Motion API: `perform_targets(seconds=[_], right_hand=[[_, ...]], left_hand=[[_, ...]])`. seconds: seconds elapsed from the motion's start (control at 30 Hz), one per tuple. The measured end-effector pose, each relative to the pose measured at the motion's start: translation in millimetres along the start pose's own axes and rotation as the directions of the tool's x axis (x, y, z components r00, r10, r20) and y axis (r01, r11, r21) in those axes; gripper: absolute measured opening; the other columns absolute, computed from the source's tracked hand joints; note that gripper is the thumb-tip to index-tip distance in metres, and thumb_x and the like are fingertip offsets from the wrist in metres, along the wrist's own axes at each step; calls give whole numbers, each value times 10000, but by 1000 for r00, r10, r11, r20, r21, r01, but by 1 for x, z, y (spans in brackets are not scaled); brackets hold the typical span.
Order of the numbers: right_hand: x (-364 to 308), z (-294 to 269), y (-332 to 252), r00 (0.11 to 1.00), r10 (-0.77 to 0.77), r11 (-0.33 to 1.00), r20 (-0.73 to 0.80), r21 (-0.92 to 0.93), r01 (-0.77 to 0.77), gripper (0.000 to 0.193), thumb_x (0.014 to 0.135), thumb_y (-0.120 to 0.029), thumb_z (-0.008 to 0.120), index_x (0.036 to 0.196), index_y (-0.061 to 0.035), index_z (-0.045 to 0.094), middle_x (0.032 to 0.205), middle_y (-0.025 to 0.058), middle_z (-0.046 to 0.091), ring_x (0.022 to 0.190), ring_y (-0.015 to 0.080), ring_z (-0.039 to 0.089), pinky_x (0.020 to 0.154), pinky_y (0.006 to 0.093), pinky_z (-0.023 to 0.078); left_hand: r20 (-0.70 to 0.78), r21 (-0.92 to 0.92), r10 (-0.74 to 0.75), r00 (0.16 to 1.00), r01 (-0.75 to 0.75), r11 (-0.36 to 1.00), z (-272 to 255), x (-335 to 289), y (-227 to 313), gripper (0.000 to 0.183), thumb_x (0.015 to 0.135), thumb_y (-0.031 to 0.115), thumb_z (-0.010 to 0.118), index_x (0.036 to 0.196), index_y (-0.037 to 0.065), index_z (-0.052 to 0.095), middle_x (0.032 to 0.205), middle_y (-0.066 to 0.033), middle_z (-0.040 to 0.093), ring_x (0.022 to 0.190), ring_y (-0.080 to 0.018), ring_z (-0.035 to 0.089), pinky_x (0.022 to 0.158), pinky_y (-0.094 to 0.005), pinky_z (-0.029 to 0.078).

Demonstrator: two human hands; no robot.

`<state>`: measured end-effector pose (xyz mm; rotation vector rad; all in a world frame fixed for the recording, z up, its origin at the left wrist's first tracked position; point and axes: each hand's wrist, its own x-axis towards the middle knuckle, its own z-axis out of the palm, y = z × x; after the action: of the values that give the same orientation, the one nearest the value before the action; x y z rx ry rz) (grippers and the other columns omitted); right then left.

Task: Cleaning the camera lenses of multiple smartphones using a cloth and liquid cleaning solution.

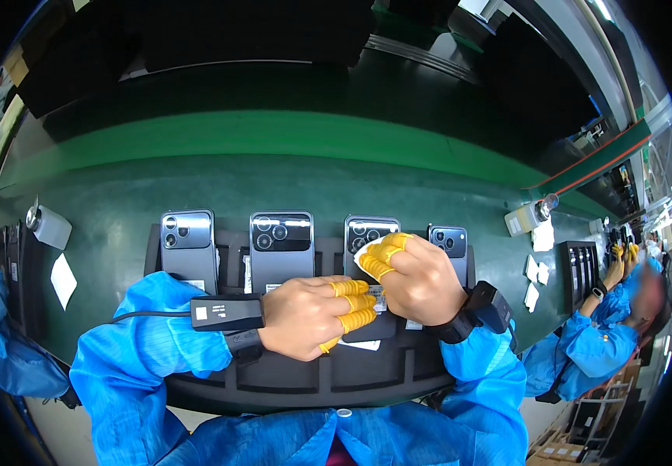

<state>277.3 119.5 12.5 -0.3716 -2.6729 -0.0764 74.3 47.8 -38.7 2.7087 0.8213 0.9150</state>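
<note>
Four-cornered dark smartphones lie back up in a row on a black tray (274, 373). The third smartphone from the left (367, 330) is between my hands. My right hand (421, 283), in yellow finger cots, pinches a folded white wiping cloth (360, 256) against this phone, just below its camera lenses. My left hand (309, 314), also in yellow finger cots, lays its outstretched fingers over the phone's lower left part. Left of it are a second smartphone (282, 264) and a first smartphone (188, 260). A smaller smartphone (449, 241) is partly hidden behind my right hand.
A bottle (50, 227) and a white wipe (63, 281) are on the green table (274, 179) at left. Another bottle (528, 217) and several white pieces (532, 268) are at right. Two people in blue work at the sides, the right one (596, 342) beside a black tray (579, 268).
</note>
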Motion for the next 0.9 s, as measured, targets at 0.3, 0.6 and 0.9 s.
perform_targets(seconds=[0.3, 0.6, 0.9], right_hand=[[15, 8, 0, 999, -26, 999, -21, -46, 25, 145, 585, -114, 628, 697, -23, 642, 760, 62, 547, 778, 232, 560, 705, 348, 504], [6, -4, -1, 996, 78, 996, -39, 43, -76, 237, 526, -15, 641, 762, -7, 664, 787, 81, 584, 792, 263, 575, 734, 371, 511], [15, 1, 15, 980, 178, 984, -85, 43, -175, 293, 541, 82, 616, 814, -14, 663, 826, 119, 601, 849, 321, 571, 790, 387, 500]], left_hand=[[31, 7, 10, 999, -11, 1000, -5, 1, 0, 489, 660, 163, 625, 1146, 151, 678, 1031, -61, 674, 1006, -250, 654, 940, -351, 517], [-18, -10, 16, 1000, -16, 1000, -4, 1, 1, 485, 670, 149, 618, 1152, 145, 669, 1078, -59, 669, 1025, -254, 648, 937, -346, 518], [-5, -14, 2, 1000, -2, 1000, -3, -1, 1, 492, 680, 142, 625, 1171, 144, 656, 1149, -53, 654, 1038, -255, 643, 937, -343, 518]])
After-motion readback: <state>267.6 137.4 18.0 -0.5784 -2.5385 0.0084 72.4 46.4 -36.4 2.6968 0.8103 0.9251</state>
